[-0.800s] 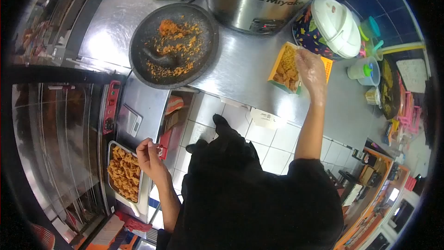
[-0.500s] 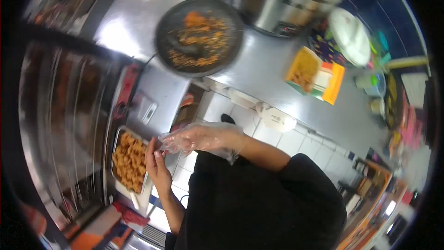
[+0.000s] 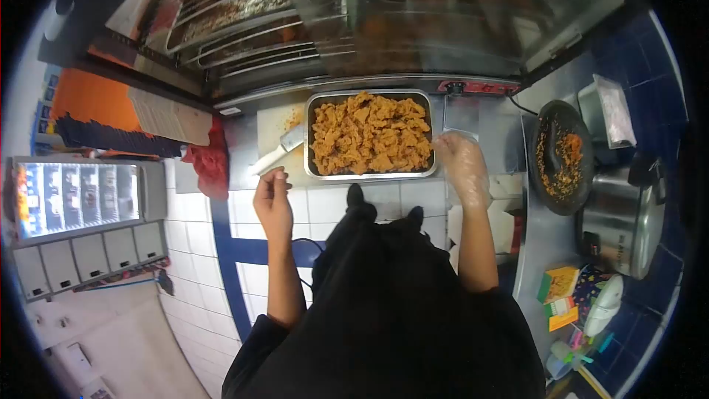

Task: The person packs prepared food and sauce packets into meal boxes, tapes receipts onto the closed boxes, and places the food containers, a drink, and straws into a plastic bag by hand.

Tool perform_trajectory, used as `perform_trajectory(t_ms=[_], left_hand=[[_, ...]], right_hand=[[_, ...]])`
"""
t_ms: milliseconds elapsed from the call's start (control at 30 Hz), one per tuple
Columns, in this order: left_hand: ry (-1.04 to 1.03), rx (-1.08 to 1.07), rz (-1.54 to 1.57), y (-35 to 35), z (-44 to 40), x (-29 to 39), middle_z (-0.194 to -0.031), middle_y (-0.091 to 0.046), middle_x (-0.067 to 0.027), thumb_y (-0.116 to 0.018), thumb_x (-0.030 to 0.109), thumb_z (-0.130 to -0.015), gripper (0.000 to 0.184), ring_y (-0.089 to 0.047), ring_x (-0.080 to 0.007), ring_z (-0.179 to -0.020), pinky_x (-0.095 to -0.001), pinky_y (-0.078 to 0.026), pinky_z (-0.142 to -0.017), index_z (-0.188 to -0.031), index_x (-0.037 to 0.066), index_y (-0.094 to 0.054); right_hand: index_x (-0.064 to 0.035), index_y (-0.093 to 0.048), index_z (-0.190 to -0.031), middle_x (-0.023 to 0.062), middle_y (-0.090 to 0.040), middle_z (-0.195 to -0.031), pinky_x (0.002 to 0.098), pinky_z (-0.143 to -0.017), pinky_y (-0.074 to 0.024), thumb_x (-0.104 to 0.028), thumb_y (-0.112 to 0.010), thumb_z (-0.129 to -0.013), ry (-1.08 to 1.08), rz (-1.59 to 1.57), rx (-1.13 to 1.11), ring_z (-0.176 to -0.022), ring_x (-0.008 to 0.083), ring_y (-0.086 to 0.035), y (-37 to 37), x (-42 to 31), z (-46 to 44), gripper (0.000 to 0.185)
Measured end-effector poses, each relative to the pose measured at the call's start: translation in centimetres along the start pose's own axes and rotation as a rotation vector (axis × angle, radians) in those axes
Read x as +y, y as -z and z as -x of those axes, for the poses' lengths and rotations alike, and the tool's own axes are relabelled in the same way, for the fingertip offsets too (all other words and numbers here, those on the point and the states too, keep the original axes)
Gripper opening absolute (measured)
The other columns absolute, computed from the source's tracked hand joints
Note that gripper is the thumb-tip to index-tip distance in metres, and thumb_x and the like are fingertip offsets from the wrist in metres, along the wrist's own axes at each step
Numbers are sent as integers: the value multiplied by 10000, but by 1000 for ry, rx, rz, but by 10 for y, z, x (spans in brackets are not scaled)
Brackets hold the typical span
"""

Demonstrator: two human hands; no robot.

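The tray of fried chicken point(image 3: 369, 137) is on the counter point(image 3: 240, 149). At its right rim, the right hand point(image 3: 465, 170) wears a clear glove, likely for clean food handling; whether its grip is clamped cannot be told. Left of the tray, the cleaver point(image 3: 270, 160) points its handle outward, seemingly for easy reach, near the left hand point(image 3: 274, 208), whose grip is loosely apart, nothing visible inside.

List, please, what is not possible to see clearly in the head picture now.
Head view: end of the knife, apparently hidden by the tray.
Head view: contents of the glass cabinet, blurred by reflections.
Head view: whether the right hand touches the food; too small.
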State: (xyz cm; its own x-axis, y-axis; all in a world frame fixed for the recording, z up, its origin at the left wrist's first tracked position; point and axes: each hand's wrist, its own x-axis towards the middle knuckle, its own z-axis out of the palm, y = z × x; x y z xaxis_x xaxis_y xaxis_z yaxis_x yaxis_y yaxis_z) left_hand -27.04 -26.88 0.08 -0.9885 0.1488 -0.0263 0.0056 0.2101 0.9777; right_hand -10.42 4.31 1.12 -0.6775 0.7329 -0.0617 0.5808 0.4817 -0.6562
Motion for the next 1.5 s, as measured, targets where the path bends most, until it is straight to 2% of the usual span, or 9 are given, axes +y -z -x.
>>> perform_trajectory(t_ms=[300, 400, 533, 667, 1033, 1133, 1200, 1433, 1500], left_hand=[[67, -76, -39, 53, -58, -37, -893, -681, -52, -606, 181, -1007, 227, -600, -111, -794, -268, -503, -710, -1061, -27, -680], [59, -158, -113, 49, -81, -40, -847, -685, -51, -619, 184, -995, 227, -586, -96, -750, -264, -488, -683, -1042, -29, -685], [-10, -293, -173, 42, -89, -12, -816, -683, -91, -639, 184, -973, 220, -588, -116, -701, -272, -479, -646, -1049, -17, -687], [-52, -285, -92, 53, -88, 2, -838, -696, -113, -640, 171, -963, 208, -606, -146, -696, -284, -477, -630, -1065, -1, -698], [127, -203, 83, 81, -96, -36, -760, -649, -27, -636, 168, -970, 207, -541, -72, -687, -248, -440, -614, -1070, 1, -707], [100, -200, 101, 84, -105, -32, -744, -639, -21, -635, 165, -971, 206, -527, -77, -672, -248, -434, -608, -1069, -2, -706], [168, -263, 50, 85, -109, -25, -789, -590, 20, -611, 158, -995, 214, -531, -65, -744, -228, -434, -667, -1108, -8, -683], [149, -298, 68, 73, -107, -26, -775, -575, 32, -618, 160, -992, 210, -507, -52, -723, -220, -411, -642, -1096, -10, -684], [136, -317, 52, 68, -106, -30, -773, -569, 36, -618, 154, -992, 209, -499, -46, -722, -216, -402, -632, -1093, -17, -682]], right_hand=[[-70, -698, -952, 181, -688, -925, 489, -784, -520, -260, -607, -912, 305, 143, -37, -902, 388, -656, -51, -96, -16, 215], [-17, -695, -1000, 209, -685, -938, 474, -793, -516, -189, -607, -925, 479, 238, -279, -920, 386, -663, -90, -162, -43, 207], [-13, -710, -1104, 195, -669, -1219, 460, -937, -532, -165, -488, -951, 372, 776, -625, -1131, 365, -654, -157, -211, -93, 310], [3, -669, -1218, 217, -609, -1321, 492, -987, -504, -162, -511, -948, 20, 642, -640, -1222, 391, -604, -178, -241, -103, 354], [-30, -696, -1188, 226, -621, -1305, 461, -991, -492, -271, -595, -929, -28, 673, -800, -1140, 409, -634, -197, -213, -122, 368], [-41, -669, -1241, 215, -662, -1241, 446, -944, -509, -306, -711, -886, 319, 553, -969, -1058, 380, -670, -192, -195, -128, 445], [-17, -618, -1297, 180, -698, -1083, 384, -858, -531, -260, -778, -860, -145, 192, -866, -953, 294, -686, -184, -204, -120, 524], [43, -616, -1209, 89, -662, -907, 276, -732, -526, -195, -744, -907, -41, -277, -688, -792, 164, -654, -170, -156, -110, 405], [3, -639, -1130, 58, -665, -906, 281, -737, -540, -176, -707, -939, -256, -569, -618, -782, 139, -647, -151, -167, -96, 270]])
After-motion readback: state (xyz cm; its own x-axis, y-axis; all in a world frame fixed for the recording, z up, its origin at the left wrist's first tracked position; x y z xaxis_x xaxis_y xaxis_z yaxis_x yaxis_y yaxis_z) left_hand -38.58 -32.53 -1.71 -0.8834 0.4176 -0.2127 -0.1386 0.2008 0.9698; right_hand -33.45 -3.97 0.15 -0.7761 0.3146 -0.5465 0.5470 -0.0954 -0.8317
